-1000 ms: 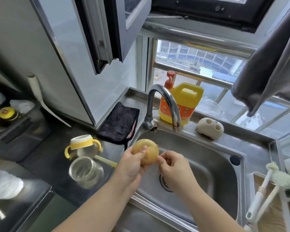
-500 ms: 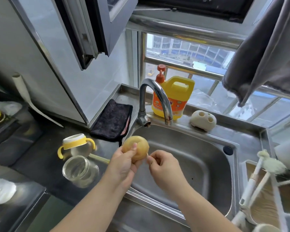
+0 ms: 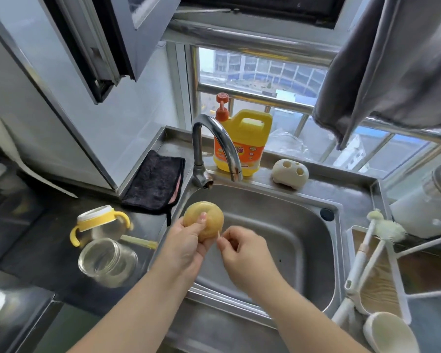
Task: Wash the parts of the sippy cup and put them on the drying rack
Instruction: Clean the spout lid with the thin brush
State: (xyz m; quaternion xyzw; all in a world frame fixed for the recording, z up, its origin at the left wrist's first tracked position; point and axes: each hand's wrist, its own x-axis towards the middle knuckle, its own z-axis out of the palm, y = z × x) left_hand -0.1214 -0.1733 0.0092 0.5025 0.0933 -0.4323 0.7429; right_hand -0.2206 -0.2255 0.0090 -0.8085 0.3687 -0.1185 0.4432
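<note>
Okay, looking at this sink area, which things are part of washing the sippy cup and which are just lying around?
Part of the job:
yellow dome lid in the left hand
right hand
handled collar
clear cup
straw
faucet
sink
drying rack

Just lying about:
black cloth
detergent jug
hanging grey towel

Both bare forearms reach up from the lower edge and converge over the sink's front-left corner. The left hand (image 3: 186,240) is raised, palm turned inward, its fingers curled up around a rounded yellow piece with the thumb pressed on its front. The right hand (image 3: 242,250) sits just beside it, fingers curled, thumb and forefinger pinched at that piece's lower edge.
</note>
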